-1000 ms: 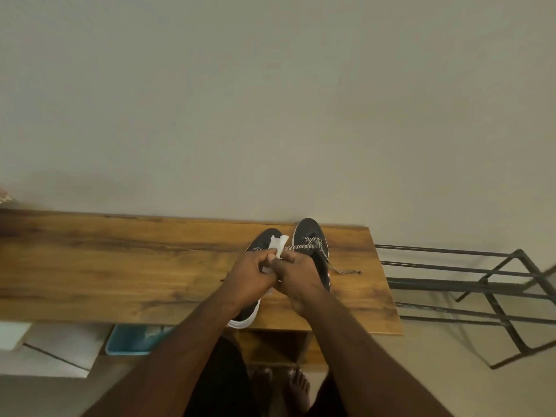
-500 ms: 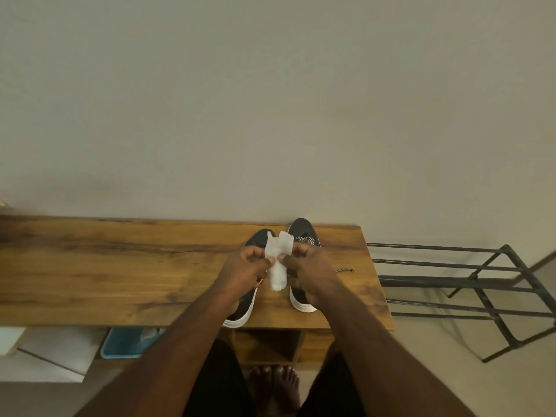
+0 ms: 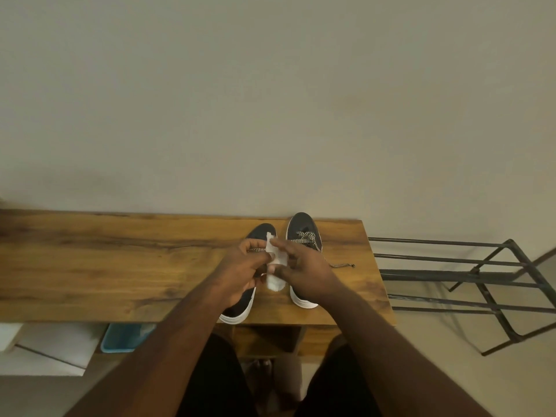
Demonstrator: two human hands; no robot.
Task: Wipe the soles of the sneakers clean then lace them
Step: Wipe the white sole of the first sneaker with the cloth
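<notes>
Both hands, the left hand and right hand, pinch a crumpled white wipe above two dark, white-soled sneakers with speckled laces.

left sneaker: middle hidden under left hand | right sneaker: heel side covered by right hand | wipe: partly hidden between the fingers | blue box: mostly under table | metal rack: cut by right edge
</notes>
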